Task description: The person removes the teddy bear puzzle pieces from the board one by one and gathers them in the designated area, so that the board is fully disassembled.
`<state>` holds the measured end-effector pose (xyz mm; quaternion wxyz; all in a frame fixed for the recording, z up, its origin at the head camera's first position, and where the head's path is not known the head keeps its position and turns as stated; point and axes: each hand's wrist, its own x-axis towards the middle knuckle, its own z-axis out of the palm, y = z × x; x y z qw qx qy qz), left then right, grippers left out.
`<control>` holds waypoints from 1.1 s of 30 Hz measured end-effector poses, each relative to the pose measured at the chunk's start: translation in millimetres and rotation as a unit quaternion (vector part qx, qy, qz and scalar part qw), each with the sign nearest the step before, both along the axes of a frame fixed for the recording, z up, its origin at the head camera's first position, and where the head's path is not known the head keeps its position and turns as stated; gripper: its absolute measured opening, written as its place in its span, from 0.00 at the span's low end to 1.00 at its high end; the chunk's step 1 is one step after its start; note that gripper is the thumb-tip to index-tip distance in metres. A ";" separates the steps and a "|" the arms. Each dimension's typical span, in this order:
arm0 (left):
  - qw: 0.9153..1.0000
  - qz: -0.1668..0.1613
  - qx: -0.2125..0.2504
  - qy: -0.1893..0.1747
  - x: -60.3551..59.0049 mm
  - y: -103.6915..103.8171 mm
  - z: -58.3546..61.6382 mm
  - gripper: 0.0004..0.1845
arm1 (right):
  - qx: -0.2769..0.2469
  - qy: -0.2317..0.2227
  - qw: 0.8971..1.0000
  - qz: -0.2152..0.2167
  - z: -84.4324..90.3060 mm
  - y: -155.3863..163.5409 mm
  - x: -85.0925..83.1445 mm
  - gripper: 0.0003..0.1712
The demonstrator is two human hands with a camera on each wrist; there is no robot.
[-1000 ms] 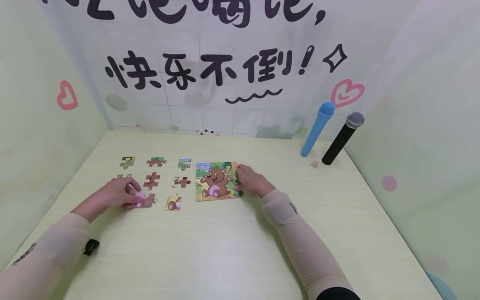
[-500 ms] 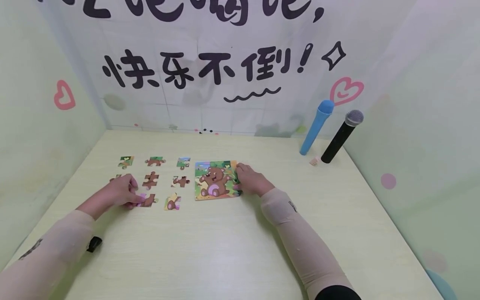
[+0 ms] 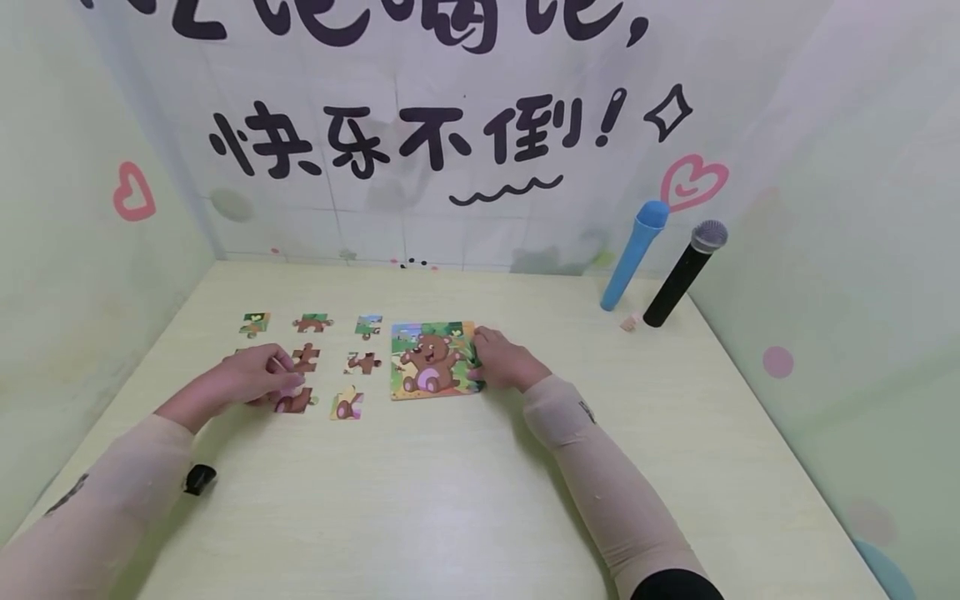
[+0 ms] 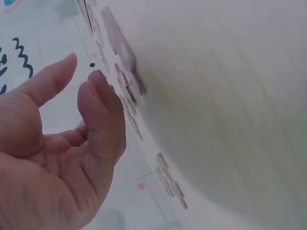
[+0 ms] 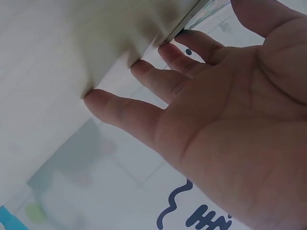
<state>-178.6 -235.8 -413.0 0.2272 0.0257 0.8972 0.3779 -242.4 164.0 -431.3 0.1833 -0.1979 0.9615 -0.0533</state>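
Observation:
Jigsaw pieces with parts of a brown bear lie in rows on the table's left side. My left hand [image 3: 251, 375] hovers over the left part of these rows. It overlaps the bottom-row piece with pink and brown on it [image 3: 296, 401] and the middle piece [image 3: 306, 357]. In the left wrist view my left hand [image 4: 91, 120] has thumb and forefinger apart, nothing between them. My right hand [image 3: 508, 362] rests at the right edge of a square bear picture board [image 3: 429, 362]. In the right wrist view its fingertips [image 5: 98, 99] touch the tabletop, some right at the board's edge.
More jigsaw pieces stand apart behind and beside the left hand, such as a top-row piece [image 3: 312, 322] and a bottom-right piece [image 3: 347, 406]. A blue microphone [image 3: 633, 257] and a black microphone [image 3: 685, 275] lean at the back right, with a small pinkish item [image 3: 628, 322] near them.
The left hand has shifted slightly right and away from me, its fingertips moving off the pink and brown jigsaw piece. The right hand and the board have stayed in place.

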 end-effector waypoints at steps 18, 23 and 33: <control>0.998 -0.033 0.060 -0.003 -12.7 44.7 11.5 0.17 | -0.028 -0.045 0.998 0.026 4.7 10.4 -3.1 0.58; 0.996 -0.055 0.065 -0.002 -16.2 62.2 14.8 0.18 | -0.030 -0.041 0.998 0.027 4.2 11.3 -2.7 0.58; 0.992 -0.111 0.059 0.007 -31.1 99.0 15.7 0.15 | -0.035 -0.051 0.998 0.015 4.1 10.8 -1.5 0.63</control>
